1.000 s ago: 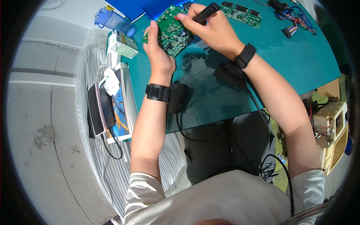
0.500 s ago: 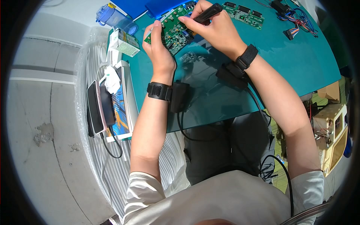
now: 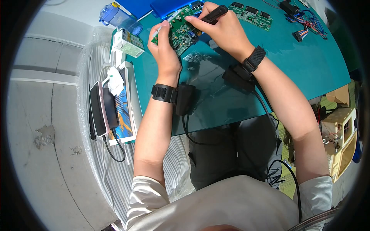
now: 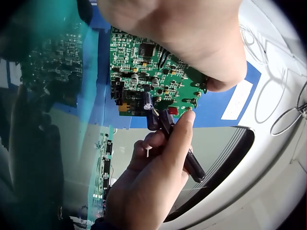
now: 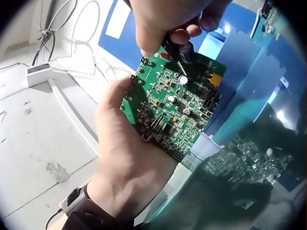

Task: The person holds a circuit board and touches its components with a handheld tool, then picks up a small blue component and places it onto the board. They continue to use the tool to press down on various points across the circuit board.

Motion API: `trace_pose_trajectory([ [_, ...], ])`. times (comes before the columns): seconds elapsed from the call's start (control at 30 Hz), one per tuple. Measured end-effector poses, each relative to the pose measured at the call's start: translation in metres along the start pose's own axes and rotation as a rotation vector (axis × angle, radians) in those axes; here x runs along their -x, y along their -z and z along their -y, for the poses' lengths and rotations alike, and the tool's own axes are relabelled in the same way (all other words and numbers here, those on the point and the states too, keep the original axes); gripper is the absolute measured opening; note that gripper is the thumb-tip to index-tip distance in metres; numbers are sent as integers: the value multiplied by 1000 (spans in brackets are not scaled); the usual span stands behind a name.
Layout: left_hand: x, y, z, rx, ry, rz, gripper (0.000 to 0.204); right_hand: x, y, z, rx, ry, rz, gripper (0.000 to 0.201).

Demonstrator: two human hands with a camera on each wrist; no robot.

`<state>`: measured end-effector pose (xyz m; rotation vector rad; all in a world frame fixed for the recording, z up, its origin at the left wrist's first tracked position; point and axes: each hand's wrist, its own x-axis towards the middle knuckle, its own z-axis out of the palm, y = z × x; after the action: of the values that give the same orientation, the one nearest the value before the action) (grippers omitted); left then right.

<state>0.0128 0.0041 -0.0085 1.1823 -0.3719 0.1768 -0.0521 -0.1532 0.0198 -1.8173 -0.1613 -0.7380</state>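
Observation:
My left hand (image 3: 166, 57) grips a green circuit board (image 3: 181, 29) by its side, thumb over the component face. The board is held up tilted above the table, crowded with chips, capacitors and a red part (image 5: 165, 56). In my right hand (image 3: 227, 32) is a slim black-handled tool (image 4: 193, 165) with a thin metal tip; I cannot tell its exact kind. Its tip comes right beside a round capacitor (image 5: 183, 79) near the board's edge. The right thumb (image 4: 181, 132) lies at the board's edge near the red part.
A green mat (image 3: 308, 65) covers the table. Beyond the right hand lie another circuit board (image 3: 251, 16) and a bundle of wires (image 3: 306, 25). A blue bottle (image 3: 120, 19) and a small carton (image 3: 129, 43) stand left, with a phone (image 3: 99, 111) nearer. Cables hang from both wrist cameras.
The circuit board has tilted more steeply, and both hands have shifted slightly right with it. The right hand keeps its hold on the black tool.

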Motion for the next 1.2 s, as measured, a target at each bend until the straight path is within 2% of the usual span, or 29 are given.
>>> trace_pose_trajectory([
  [0.17,1,-3,-3,5,24,-10,21,-1,0,0,-43,-45,23,33],
  [0.23,4,-7,-6,79,77,-45,20,-1,0,5,-156,-102,30,33],
  [0.37,-2,-2,-3,160,190,-11,22,0,1,7,-119,-116,55,33],
  [0.43,-1,-3,-6,252,321,-9,28,0,-1,3,-69,43,31,34],
  [0.57,0,-5,-10,279,356,-33,34,0,-4,3,-103,18,5,35],
  [0.67,-1,-5,-11,332,405,-22,35,-1,-6,1,-58,65,-52,34],
  [0.73,-2,-6,-11,386,449,-33,35,-1,-3,3,-182,-46,-26,33],
  [1.2,-1,-7,-15,356,508,-51,38,0,-5,-1,-279,-33,-30,32],
])
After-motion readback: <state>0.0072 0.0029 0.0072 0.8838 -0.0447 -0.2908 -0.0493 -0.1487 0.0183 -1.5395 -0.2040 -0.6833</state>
